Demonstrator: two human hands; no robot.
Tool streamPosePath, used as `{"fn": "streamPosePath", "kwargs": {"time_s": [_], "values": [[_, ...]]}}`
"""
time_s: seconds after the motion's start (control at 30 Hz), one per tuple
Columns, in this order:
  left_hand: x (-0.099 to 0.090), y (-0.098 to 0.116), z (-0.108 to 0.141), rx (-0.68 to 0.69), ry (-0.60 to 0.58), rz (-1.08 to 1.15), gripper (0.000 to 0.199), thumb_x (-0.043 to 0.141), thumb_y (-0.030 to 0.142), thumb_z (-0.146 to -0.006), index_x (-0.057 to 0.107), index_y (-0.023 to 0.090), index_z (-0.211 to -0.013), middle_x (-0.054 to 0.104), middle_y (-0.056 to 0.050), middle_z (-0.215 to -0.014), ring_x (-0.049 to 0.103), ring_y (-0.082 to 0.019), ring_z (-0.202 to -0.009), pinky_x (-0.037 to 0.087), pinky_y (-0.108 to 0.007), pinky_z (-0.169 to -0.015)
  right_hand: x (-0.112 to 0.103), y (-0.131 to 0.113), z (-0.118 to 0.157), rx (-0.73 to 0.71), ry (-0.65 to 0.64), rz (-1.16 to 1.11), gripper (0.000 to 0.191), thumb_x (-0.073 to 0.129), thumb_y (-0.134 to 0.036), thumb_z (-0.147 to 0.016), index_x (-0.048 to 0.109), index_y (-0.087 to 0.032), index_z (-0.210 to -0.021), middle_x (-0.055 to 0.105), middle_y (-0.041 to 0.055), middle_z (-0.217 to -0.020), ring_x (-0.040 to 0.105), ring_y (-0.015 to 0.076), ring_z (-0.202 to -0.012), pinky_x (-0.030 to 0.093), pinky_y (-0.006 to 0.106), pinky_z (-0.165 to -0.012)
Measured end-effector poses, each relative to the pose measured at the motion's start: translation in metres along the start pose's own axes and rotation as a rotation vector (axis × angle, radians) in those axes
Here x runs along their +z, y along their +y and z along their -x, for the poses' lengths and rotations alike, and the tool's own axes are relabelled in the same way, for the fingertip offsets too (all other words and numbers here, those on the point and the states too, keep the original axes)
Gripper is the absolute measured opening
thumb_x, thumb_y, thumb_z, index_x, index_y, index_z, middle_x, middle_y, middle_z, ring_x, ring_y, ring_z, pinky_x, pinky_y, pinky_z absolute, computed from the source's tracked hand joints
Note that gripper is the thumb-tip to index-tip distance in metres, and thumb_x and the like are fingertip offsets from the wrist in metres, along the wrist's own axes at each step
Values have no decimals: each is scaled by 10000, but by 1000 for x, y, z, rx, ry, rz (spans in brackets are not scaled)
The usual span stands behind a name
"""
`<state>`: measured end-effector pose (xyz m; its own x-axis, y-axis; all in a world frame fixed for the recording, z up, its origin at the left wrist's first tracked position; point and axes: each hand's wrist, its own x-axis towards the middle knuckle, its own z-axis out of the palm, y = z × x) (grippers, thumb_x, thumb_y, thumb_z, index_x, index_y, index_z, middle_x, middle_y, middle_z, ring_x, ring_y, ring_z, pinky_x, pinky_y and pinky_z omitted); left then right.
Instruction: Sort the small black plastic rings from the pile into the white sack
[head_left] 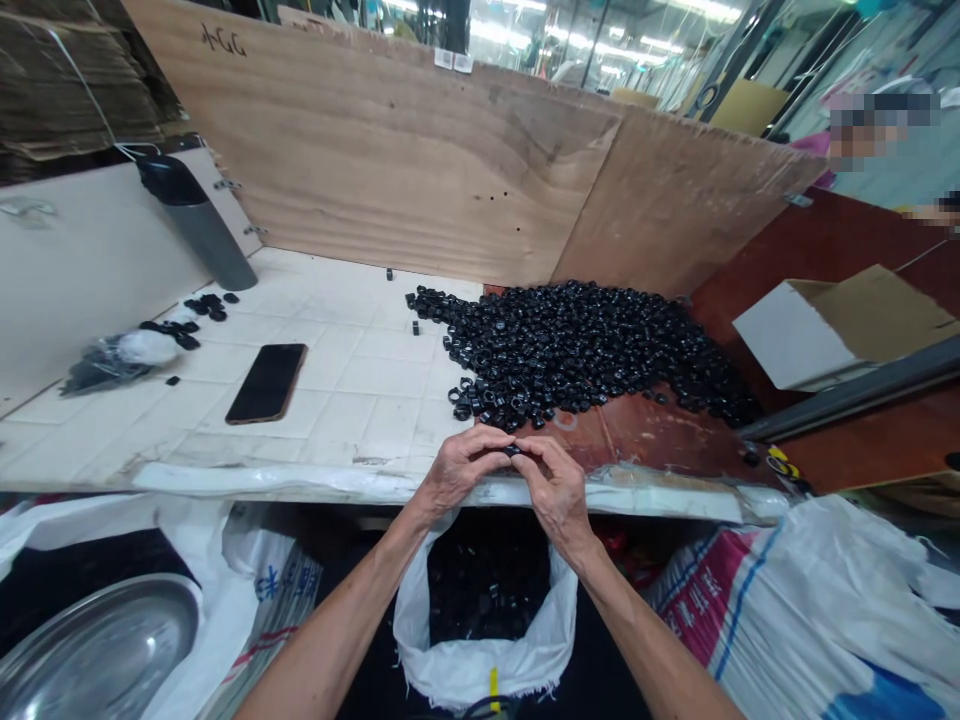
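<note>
Between the fingertips of both hands is a small black plastic part (511,450), mostly covered by the fingers. My left hand (466,466) pinches it from the left and my right hand (553,485) from the right, just above the table's front edge. Behind them spreads a large pile of small black ring-like plastic parts (585,345). Below my hands, an open white woven sack (487,670) holds many similar black parts.
A phone (266,384) lies on the table's left side. Beyond it are a dark grey bottle (210,235), a plastic bag of black pieces (112,362) and loose pieces. An open cardboard box (802,340) stands right. Below are a metal basin (112,640) and a full sack (757,590).
</note>
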<state>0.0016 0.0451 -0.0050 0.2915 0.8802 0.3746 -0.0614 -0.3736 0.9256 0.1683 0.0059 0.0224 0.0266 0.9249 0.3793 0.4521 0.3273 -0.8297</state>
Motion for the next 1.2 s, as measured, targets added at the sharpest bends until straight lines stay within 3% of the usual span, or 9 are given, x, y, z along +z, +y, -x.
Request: {"fn": "streamPosePath", "kwargs": {"time_s": [0.17, 0.33, 0.47, 0.57, 0.7, 0.97, 1.2], "values": [[-1, 0, 1, -16, -6, 11, 234, 713, 302, -846, 737, 174, -1042, 719, -99, -1057, 668, -211, -991, 531, -342, -923, 2, 0, 1, 37, 1, 80, 113, 588, -260, -920, 680, -204, -957, 686, 29, -856, 638, 167, -747, 512, 284, -712], [-1, 4, 1, -59, -19, -4, 199, 689, 283, -864, 730, 174, -1025, 723, -76, -1014, 664, -197, -956, 513, -318, -911, -1, -1, 1, 11, -52, 139, 154, 571, -285, -933, 684, -197, -876, 688, 35, -821, 637, 173, -755, 490, 291, -736], [0, 6, 2, -96, -39, 39, 160, 696, 255, -853, 727, 172, -986, 726, -59, -985, 664, -189, -931, 506, -296, -893, -1, 2, 2, 154, -80, 28, 158, 587, -326, -917, 682, -201, -902, 667, 13, -764, 612, 158, -667, 481, 269, -644], [0, 7, 2, -123, -33, 82, 152, 705, 252, -841, 724, 162, -963, 728, -60, -969, 665, -191, -920, 508, -297, -883, 2, 5, 2, 201, -43, -91, 139, 611, -320, -892, 679, -207, -936, 670, 18, -819, 625, 165, -724, 503, 272, -681], [1, 8, 1, -170, -3, 132, 162, 725, 250, -817, 717, 149, -943, 727, -66, -947, 665, -199, -909, 518, -301, -862, 2, 5, 1, 152, -27, -168, 123, 635, -287, -866, 696, -216, -946, 667, 45, -941, 641, 190, -866, 520, 296, -773], [1, 7, 0, -230, 10, 186, 192, 734, 271, -803, 709, 142, -944, 721, -73, -959, 662, -207, -907, 522, -324, -869, -1, 2, -3, 104, -34, -124, 120, 621, -219, -846, 675, -208, -954, 673, 57, -992, 646, 205, -933, 532, 322, -837], [1, 10, 0, -104, -28, 116, 194, 733, 304, -813, 720, 148, -927, 709, -81, -953, 652, -209, -911, 510, -335, -874, 3, 1, -2, 87, -5, 92, 247, 563, -302, -925, 603, -187, -1140, 693, 34, -833, 656, 164, -701, 522, 274, -690]]}}
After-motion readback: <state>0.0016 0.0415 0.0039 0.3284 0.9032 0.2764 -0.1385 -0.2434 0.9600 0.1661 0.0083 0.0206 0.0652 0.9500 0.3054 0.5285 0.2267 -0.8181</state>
